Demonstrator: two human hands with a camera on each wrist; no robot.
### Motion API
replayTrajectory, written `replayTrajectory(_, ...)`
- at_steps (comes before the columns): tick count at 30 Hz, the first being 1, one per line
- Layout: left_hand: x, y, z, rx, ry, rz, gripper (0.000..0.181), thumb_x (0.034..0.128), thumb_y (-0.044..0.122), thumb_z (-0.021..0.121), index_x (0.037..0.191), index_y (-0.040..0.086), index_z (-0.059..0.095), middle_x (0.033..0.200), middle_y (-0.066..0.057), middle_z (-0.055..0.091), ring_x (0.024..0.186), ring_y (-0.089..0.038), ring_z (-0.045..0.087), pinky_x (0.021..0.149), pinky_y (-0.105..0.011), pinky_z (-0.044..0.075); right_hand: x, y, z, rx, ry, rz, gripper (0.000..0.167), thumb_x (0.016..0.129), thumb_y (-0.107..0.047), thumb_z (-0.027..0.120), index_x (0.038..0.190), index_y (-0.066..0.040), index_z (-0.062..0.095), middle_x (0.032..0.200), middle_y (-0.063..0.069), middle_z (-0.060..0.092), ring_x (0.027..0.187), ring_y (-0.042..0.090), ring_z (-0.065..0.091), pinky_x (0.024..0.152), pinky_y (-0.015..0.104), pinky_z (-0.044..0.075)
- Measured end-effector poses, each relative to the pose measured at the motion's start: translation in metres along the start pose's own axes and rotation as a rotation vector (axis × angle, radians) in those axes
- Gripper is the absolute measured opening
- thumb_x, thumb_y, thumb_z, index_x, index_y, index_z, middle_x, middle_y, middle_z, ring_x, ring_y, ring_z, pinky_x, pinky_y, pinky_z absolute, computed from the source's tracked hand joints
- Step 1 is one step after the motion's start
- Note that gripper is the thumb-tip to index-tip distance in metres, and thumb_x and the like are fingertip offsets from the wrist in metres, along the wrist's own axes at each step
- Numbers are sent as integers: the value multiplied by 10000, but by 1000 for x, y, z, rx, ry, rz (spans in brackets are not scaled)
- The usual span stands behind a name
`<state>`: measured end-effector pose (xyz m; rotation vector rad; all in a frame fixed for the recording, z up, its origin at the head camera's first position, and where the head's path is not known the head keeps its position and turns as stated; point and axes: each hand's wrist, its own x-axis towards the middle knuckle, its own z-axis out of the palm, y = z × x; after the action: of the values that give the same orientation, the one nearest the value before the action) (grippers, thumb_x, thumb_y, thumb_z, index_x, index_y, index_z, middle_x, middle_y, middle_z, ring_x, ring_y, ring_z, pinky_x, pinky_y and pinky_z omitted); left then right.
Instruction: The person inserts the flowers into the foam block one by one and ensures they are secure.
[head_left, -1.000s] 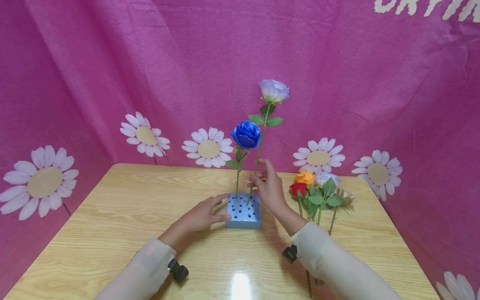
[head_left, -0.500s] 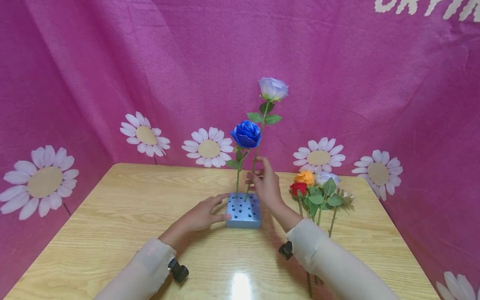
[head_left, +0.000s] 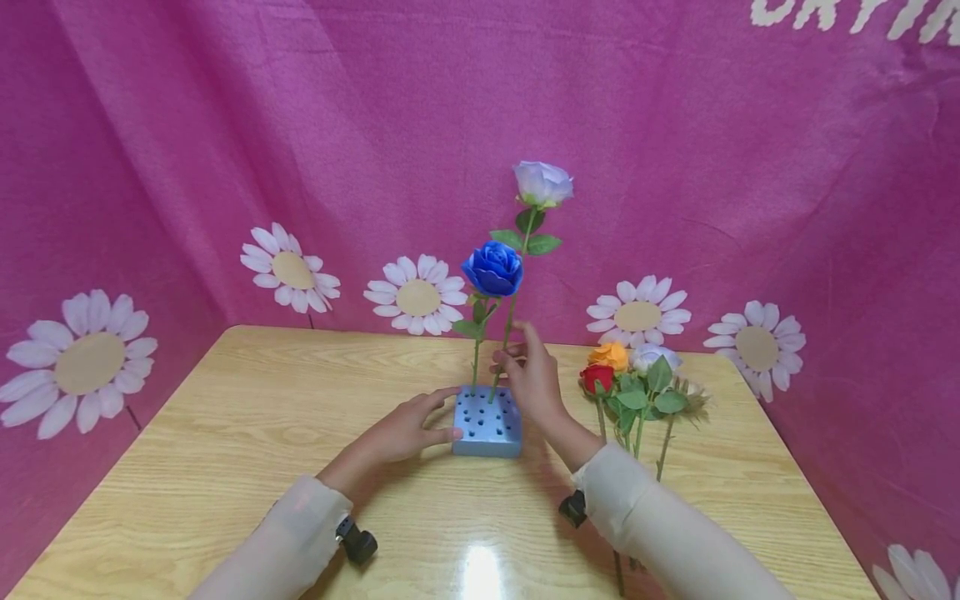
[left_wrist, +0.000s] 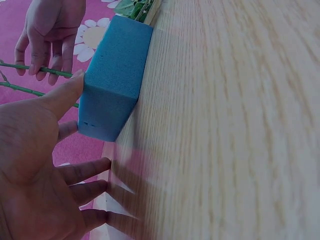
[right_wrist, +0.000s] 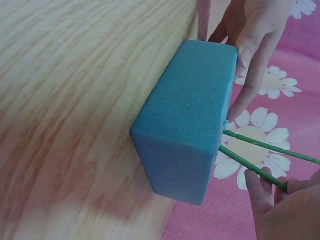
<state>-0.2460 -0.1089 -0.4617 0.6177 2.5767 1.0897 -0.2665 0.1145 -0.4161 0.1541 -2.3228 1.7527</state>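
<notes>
A blue foam block (head_left: pixel 487 423) with several holes in its top sits on the table. One blue rose (head_left: pixel 492 268) stands in its back row. To the right of that stem, my right hand (head_left: pixel 534 379) pinches the green stem of a pale lilac rose (head_left: pixel 543 184), whose lower end meets the block's top and which leans slightly right. My left hand (head_left: pixel 397 429) rests thumb and index finger against the block's left side, and the left wrist view shows its other fingers (left_wrist: pixel 87 192) spread and extended beside the block (left_wrist: pixel 112 75).
Right of the block lie an orange rose (head_left: pixel 608 356), a red rose (head_left: pixel 597 379), another pale rose (head_left: pixel 655 357) and a whitish flower (head_left: pixel 692 398), stems toward the front, partly under my right forearm. A pink daisy-patterned cloth (head_left: pixel 420 125) hangs behind the table (head_left: pixel 247 417).
The lilac rose and my right hand have shifted slightly left; the stem's lower end has moved back and left on the block, and the bloom dipped a little in the last half second. My left hand stays put.
</notes>
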Motion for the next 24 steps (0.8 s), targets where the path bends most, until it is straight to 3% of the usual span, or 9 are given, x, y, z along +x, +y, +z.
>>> replayTrajectory(11, 0, -3, 0, 13, 7, -4, 742, 965, 514, 684, 1604, 306, 370, 1566, -156, 474, 1460, -372, 427, 1160, -624, 338, -5, 5, 3, -34, -23, -29, 156, 1000, 14, 634, 1140, -53, 611, 1001, 253, 700, 833, 361, 729, 735, 441, 635)
replayTrajectory(18, 0, -1, 0, 6, 0, -5, 746, 968, 520, 679, 1608, 306, 362, 1578, -147, 463, 1471, -371, 410, 1164, -630, 328, -9, 9, 4, -44, -27, -31, 149, 993, 28, 634, 1113, -61, 627, 996, 197, 689, 832, 281, 716, 767, 463, 630)
replayTrajectory(24, 0, -2, 1, -15, 4, -2, 739, 962, 509, 694, 1599, 296, 385, 1573, -147, 468, 1459, -356, 433, 1167, -605, 342, -12, 12, 4, -59, -48, -28, 136, 1001, -8, 645, 1122, -70, 633, 1024, 186, 692, 882, 309, 720, 757, 417, 633)
